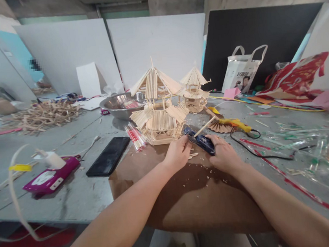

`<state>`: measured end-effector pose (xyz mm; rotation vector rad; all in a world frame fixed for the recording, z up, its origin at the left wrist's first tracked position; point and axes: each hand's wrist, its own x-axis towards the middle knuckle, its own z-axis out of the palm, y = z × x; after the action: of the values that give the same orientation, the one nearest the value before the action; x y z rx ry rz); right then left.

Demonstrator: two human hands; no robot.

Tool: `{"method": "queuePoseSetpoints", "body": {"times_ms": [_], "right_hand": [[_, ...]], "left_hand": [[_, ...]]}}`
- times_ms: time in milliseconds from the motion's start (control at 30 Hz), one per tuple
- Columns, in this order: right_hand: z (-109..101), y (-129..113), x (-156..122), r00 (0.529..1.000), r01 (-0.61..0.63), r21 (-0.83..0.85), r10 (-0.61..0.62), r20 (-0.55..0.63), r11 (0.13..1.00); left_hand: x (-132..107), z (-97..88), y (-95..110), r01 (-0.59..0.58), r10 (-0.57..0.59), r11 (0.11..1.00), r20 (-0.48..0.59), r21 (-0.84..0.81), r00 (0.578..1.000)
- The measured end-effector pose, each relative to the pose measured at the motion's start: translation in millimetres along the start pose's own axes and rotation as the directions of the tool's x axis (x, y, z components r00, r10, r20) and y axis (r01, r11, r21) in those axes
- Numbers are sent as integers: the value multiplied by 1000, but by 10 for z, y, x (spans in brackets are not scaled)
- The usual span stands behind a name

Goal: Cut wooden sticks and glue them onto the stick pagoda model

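My left hand [178, 152] is closed in a pinch on a thin wooden stick [205, 127] at the jaws of blue-handled cutters [201, 141]. My right hand [224, 154] is wrapped round the cutters' handles. Both hands rest on a brown paper sheet [172, 194] strewn with wood chips. Just beyond them stands a two-tier pavilion model [158, 106] made of wooden sticks, with a smaller stick pavilion [195, 90] behind it to the right.
A black phone [108, 155] and a pink device [50, 178] with a white plug lie left. A steel bowl [118, 107], a pile of sticks [43, 115], a yellow glue gun [235, 123] with black cord, a paper bag [243, 71] and plastic wrappers [311, 138] crowd the grey table.
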<state>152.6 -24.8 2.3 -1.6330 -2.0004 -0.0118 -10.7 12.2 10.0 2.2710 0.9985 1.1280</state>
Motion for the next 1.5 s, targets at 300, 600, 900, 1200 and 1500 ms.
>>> {"method": "queuePoseSetpoints", "body": {"times_ms": [300, 600, 900, 1200, 1500], "right_hand": [[-5, -6, -7, 999, -38, 6, 38, 24, 999], [-22, -21, 8, 989, -89, -29, 92, 114, 996], [-26, 2, 16, 983, -103, -106, 118, 140, 989], [-27, -3, 34, 972, -139, -159, 165, 165, 977], [-1, 41, 23, 990, -91, -55, 96, 104, 994]], "left_hand": [[17, 3, -6, -23, 24, 998, 18, -63, 1000], [17, 9, 28, 13, -11, 999, 37, -42, 999], [23, 29, 0, 28, -28, 1000, 45, 5, 999], [-35, 81, 0, 116, -113, 985, -30, 126, 993], [31, 30, -6, 65, -62, 997, 74, -36, 995]]}}
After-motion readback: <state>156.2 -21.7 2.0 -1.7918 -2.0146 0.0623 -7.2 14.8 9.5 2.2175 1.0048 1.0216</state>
